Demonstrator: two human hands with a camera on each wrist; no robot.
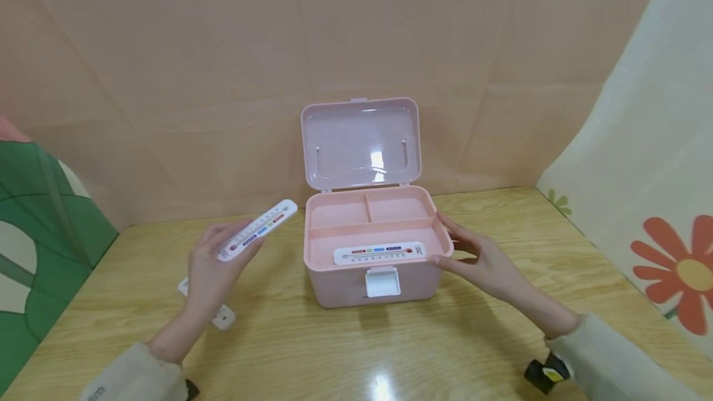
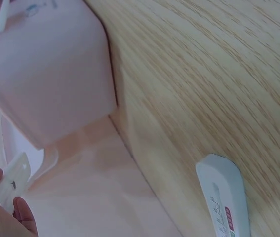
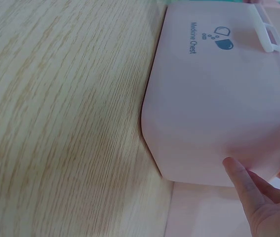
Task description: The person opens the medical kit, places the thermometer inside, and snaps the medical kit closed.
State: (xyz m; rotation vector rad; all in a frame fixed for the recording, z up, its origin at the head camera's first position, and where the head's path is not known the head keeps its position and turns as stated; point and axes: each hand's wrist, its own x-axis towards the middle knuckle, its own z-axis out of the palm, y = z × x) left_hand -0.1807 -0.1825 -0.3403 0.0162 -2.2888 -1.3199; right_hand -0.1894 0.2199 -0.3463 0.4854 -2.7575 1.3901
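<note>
Viewed from the head camera, with the clock centred on the box (image 1: 340,286): already open, with lid (image 1: 361,147) tipped up at twelve o'clock and latch (image 1: 383,283) facing six. Already lying inside, flat and face up in the long compartment (image 1: 321,254) on the six o'clock side: the boxed thermometer (image 1: 380,253). Out at nine o'clock, pinched between thumb and fingers of the left hand (image 1: 214,268): the held thermometer (image 1: 260,228), clear of the box, tilted with upper end toward two o'clock. Lying on the table (image 1: 334,351) between eight and nine o'clock, middle hidden behind the left forearm (image 1: 179,336) in the head view: apparently the loose thermometer (image 2: 223,192), printed face plainly shown in the left wrist view. At three to four o'clock: right hand (image 1: 480,260) on the box's near corner, thumb against one face and fingers round the other, gripping lightly, probably to steady. Judged from this layout, only partway along: one inside, one in hand, one on the table. Left, by the same reckoning: the held and loose ones, both outside, and the lid, not yet shut.
</note>
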